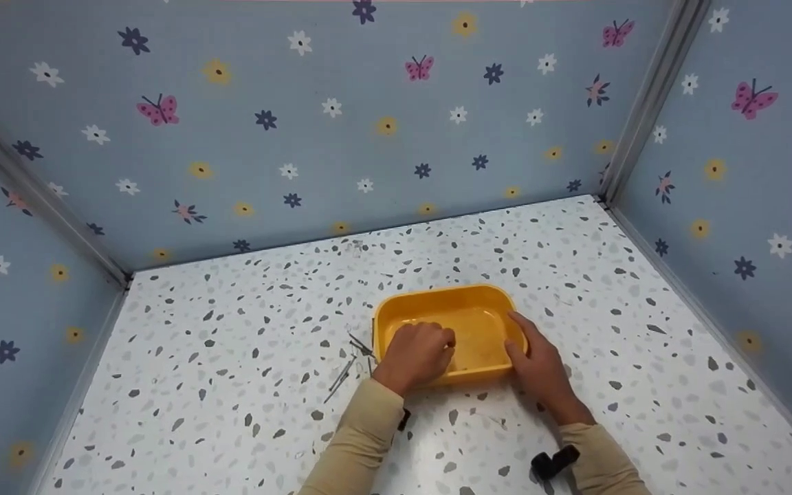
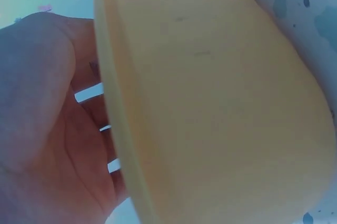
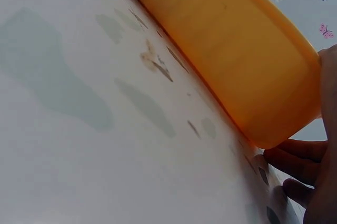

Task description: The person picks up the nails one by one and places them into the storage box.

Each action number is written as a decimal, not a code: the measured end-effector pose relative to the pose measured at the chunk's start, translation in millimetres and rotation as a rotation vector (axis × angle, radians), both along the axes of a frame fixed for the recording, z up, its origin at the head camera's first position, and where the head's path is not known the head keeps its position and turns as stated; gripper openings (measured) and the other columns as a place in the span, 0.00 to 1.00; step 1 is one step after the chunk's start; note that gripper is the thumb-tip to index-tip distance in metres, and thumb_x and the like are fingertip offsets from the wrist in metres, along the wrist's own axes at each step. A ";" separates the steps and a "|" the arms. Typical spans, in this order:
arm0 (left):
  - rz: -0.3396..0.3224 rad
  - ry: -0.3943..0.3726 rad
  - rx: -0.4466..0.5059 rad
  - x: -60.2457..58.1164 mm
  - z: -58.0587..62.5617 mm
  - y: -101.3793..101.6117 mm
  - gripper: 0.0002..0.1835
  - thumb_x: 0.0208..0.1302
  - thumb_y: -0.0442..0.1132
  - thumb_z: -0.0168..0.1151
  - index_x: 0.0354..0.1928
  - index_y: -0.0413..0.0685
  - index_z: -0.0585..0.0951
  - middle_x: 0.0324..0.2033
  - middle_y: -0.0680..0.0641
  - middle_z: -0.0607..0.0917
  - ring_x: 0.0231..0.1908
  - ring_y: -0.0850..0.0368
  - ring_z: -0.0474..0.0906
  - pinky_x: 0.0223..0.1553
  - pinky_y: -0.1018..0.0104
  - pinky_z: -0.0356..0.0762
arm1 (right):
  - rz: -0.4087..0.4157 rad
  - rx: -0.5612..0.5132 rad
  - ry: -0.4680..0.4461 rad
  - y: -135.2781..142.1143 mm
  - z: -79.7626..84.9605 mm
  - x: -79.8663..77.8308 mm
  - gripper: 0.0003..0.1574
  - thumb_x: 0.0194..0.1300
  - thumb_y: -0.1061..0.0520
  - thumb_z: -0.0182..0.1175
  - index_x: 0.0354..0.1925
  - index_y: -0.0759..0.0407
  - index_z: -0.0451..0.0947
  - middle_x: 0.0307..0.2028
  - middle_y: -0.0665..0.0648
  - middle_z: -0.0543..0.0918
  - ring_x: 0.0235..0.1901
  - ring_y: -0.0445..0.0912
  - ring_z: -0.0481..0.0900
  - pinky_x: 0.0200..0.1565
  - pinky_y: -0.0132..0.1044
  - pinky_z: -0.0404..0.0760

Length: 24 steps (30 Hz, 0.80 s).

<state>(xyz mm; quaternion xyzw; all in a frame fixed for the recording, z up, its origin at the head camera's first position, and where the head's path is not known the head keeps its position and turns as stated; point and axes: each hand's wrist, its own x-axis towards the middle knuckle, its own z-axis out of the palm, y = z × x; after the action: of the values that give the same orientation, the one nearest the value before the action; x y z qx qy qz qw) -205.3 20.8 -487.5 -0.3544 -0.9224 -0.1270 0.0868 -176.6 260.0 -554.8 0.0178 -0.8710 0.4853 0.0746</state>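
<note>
A yellow rectangular plastic tray (image 1: 482, 337) sits on the speckled tabletop. My left hand (image 1: 420, 352) reaches over its near left rim, fingers bent down inside; in the left wrist view, the palm (image 2: 31, 92) lies beside the tray wall (image 2: 221, 103), with gaps between the fingers. I cannot tell whether those fingertips hold anything. At the right end, my right hand (image 1: 540, 361) grips the tray, thumb at the rim and fingers round the outside. The right wrist view has its fingers (image 3: 300, 163) low at the tray's corner (image 3: 237, 56). Several thin metal nails (image 1: 341, 378) lie left of the tray.
Pale blue panels with flowers and butterflies enclose the white speckled table (image 1: 231, 344) at the back (image 1: 341, 137) and both sides. Black straps with a small device (image 1: 554, 462) sit at the wrists. Some nails (image 1: 361, 346) lie close against the tray's left side.
</note>
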 end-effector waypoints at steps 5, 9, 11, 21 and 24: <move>0.038 0.043 -0.002 4.7 1.4 -5.5 0.08 0.66 0.38 0.61 0.37 0.49 0.88 0.28 0.51 0.86 0.29 0.54 0.82 0.35 0.58 0.78 | -0.001 -0.003 -0.005 0.9 1.1 1.7 0.34 0.75 0.54 0.54 0.75 0.46 0.61 0.72 0.56 0.67 0.69 0.51 0.65 0.67 0.52 0.64; 0.050 0.053 -0.001 6.1 2.3 -7.4 0.08 0.68 0.39 0.60 0.38 0.51 0.89 0.30 0.51 0.86 0.31 0.55 0.83 0.36 0.58 0.78 | -0.003 0.008 0.005 2.7 1.8 0.7 0.33 0.75 0.54 0.54 0.75 0.46 0.61 0.72 0.55 0.66 0.69 0.51 0.65 0.67 0.53 0.64; 0.051 0.058 0.009 7.0 2.1 -8.2 0.08 0.68 0.39 0.60 0.37 0.51 0.89 0.29 0.51 0.86 0.31 0.55 0.82 0.36 0.58 0.78 | -0.004 0.017 0.005 3.2 1.8 0.2 0.33 0.75 0.53 0.54 0.75 0.45 0.61 0.72 0.56 0.66 0.69 0.51 0.65 0.67 0.53 0.64; 0.079 0.063 0.071 12.2 -0.7 -19.0 0.08 0.68 0.40 0.60 0.35 0.51 0.87 0.28 0.52 0.85 0.29 0.54 0.81 0.36 0.57 0.78 | -0.009 0.015 -0.020 1.2 -1.1 0.1 0.34 0.75 0.52 0.53 0.75 0.44 0.60 0.72 0.56 0.66 0.69 0.51 0.66 0.67 0.53 0.64; 0.091 0.066 0.088 14.2 -1.3 -23.7 0.07 0.68 0.40 0.61 0.37 0.51 0.87 0.30 0.52 0.86 0.30 0.54 0.81 0.39 0.57 0.78 | -0.008 0.005 -0.026 -0.8 -2.6 1.0 0.34 0.75 0.51 0.53 0.75 0.44 0.60 0.71 0.56 0.67 0.67 0.50 0.67 0.67 0.52 0.65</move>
<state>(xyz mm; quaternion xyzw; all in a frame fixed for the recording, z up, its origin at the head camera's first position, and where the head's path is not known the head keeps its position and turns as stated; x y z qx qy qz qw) -191.1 -2.9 -488.8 -0.3119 -0.9277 -0.1514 0.1382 -175.6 259.2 -557.4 0.0082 -0.8730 0.4832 0.0651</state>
